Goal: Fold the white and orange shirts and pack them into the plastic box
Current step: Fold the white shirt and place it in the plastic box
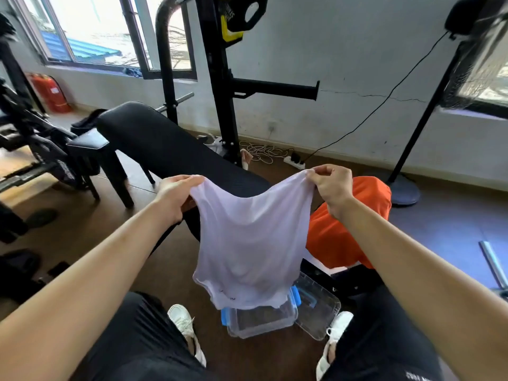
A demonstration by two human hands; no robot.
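One orange shirt (346, 229) lies heaped on the black table (165, 144), to the right behind the white one. One white shirt (250, 243) hangs in the air between the hands, thin, limp and light-looking; it should fold easily but slump unless held by its corners. The left hand (176, 193) and the right hand (332, 185) each pinch a top corner. One clear plastic box (261, 320) sits open on the floor beneath it, its one lid (319, 309) beside it.

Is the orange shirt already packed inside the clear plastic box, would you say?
No, the orange shirt lies crumpled on the black bench, while the clear plastic box on the floor holds no shirt.
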